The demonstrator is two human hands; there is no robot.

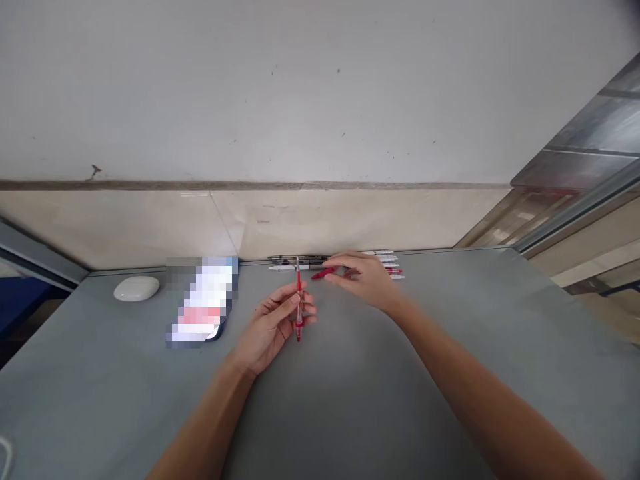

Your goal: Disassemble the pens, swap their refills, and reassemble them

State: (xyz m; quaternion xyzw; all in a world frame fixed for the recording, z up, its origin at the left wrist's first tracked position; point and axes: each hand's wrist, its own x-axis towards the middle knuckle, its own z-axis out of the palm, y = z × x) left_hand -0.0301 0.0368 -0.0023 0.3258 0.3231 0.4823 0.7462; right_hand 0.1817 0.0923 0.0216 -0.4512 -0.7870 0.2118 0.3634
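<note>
My left hand (273,327) is closed around a clear-barrelled pen (299,310) with red inside, pinching it between thumb and fingers. The pen stands roughly upright in my view, its pale narrow end pointing away from me. To its right, my right hand (365,277) reaches toward the table's back edge, thumb and fingertips closed on a red pen cap (322,273). Just behind both hands lie dark pens (285,259) and a white pen (281,268). Several white and red pens (395,269) show beyond my right hand, partly hidden by it.
On the grey table (350,400), a phone (205,300) with a blurred, bright screen lies left of my left hand. A white rounded case (137,289) sits farther left. The wall (320,223) rises behind the table's back edge. A white cable (6,457) shows at the lower left.
</note>
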